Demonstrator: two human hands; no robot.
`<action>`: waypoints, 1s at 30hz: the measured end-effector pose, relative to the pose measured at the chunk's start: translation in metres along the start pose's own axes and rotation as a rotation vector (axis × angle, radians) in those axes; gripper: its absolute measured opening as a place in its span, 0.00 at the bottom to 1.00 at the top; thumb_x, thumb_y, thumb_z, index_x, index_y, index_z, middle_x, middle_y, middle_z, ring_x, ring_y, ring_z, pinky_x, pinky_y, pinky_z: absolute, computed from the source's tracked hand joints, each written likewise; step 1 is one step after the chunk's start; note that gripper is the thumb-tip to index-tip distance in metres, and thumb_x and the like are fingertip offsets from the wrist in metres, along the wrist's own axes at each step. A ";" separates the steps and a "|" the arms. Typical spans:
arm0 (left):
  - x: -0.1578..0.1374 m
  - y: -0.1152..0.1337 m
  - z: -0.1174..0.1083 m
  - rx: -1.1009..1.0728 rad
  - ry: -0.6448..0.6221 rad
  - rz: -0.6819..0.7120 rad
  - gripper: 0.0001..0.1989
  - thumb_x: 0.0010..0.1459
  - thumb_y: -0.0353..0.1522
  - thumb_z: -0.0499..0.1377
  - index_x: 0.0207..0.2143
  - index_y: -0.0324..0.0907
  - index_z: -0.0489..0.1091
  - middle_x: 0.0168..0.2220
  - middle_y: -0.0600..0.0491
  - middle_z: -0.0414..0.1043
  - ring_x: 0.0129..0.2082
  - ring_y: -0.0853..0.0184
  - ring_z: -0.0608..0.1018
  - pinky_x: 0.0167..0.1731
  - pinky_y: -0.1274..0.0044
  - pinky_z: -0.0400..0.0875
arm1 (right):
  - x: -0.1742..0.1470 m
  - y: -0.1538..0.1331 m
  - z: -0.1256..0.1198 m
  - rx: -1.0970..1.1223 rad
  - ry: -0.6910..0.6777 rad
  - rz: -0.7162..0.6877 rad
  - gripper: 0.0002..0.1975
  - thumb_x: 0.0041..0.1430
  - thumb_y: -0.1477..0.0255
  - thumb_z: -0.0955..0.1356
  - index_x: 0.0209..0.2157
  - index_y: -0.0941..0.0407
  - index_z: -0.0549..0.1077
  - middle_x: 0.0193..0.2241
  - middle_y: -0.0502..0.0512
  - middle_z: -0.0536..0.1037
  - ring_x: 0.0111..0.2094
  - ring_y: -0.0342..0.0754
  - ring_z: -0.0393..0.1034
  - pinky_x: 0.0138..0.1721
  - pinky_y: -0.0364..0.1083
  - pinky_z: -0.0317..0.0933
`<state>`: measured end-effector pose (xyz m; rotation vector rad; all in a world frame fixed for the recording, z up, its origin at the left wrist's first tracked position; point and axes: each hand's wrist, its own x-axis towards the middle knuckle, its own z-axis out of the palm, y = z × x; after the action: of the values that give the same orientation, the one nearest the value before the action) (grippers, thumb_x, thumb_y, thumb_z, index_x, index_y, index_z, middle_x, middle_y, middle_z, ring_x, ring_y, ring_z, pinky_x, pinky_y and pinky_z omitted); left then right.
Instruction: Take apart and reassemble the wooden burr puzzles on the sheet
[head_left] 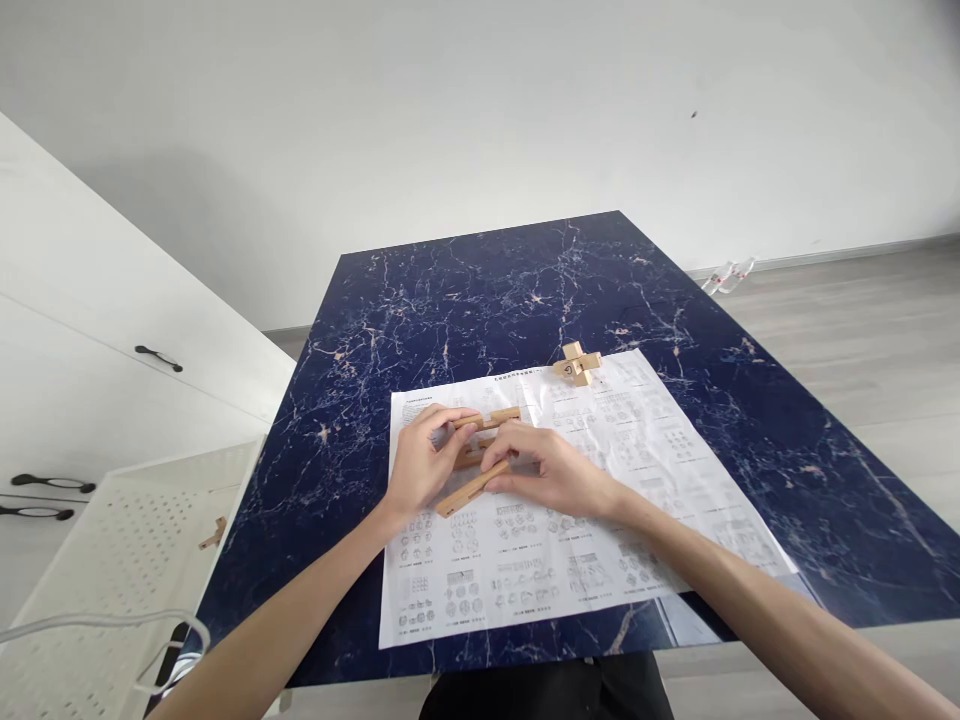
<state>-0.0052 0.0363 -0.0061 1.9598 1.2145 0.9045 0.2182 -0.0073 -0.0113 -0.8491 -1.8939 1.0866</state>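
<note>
A notched wooden puzzle stick [504,414] sticks out to the right from my left hand [421,458], whose thumb and fingers are closed on its left end. My right hand [551,468] pinches a second notched stick [466,494], which points down to the left. More wood [469,458] shows between the hands, mostly hidden by the fingers; I cannot tell how many pieces it is. Beneath both hands lies a creased paper sheet [540,580] printed with small diagrams. An assembled cross-shaped wooden puzzle [577,365] sits at the sheet's far edge.
The dark blue marbled table [465,310] has its far edge near a pale wall. To the left stand a white cabinet [90,330] and a perforated white surface [135,530] with a small wooden cross piece [214,534]. A white cable [105,620] loops at the lower left.
</note>
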 end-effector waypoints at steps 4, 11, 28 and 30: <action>0.001 0.002 -0.001 -0.197 0.041 -0.125 0.13 0.68 0.44 0.65 0.47 0.46 0.81 0.49 0.49 0.85 0.49 0.56 0.85 0.51 0.64 0.80 | 0.002 -0.001 -0.008 0.327 0.221 0.124 0.12 0.66 0.60 0.77 0.41 0.52 0.77 0.38 0.52 0.81 0.38 0.49 0.76 0.42 0.51 0.73; 0.002 0.010 -0.001 -0.422 0.038 -0.234 0.19 0.67 0.45 0.67 0.50 0.41 0.76 0.38 0.49 0.85 0.35 0.62 0.86 0.38 0.71 0.81 | 0.006 0.010 -0.014 0.670 0.549 0.222 0.16 0.66 0.57 0.78 0.41 0.51 0.72 0.37 0.50 0.83 0.38 0.48 0.81 0.45 0.49 0.77; 0.003 0.008 -0.002 -0.510 -0.020 -0.271 0.20 0.67 0.46 0.68 0.52 0.41 0.80 0.40 0.47 0.87 0.34 0.59 0.88 0.33 0.72 0.80 | 0.006 0.010 -0.003 0.430 0.472 0.135 0.19 0.76 0.61 0.70 0.63 0.47 0.73 0.67 0.55 0.76 0.66 0.57 0.74 0.72 0.64 0.65; 0.003 0.008 -0.002 -0.502 -0.020 -0.266 0.21 0.67 0.47 0.67 0.52 0.41 0.80 0.42 0.47 0.87 0.35 0.59 0.88 0.33 0.72 0.81 | 0.006 0.010 -0.002 0.394 0.455 0.112 0.19 0.76 0.62 0.69 0.65 0.47 0.72 0.68 0.55 0.75 0.68 0.57 0.72 0.71 0.64 0.66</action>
<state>-0.0021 0.0360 0.0023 1.3730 1.0763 0.9376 0.2185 0.0022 -0.0180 -0.8878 -1.2197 1.1658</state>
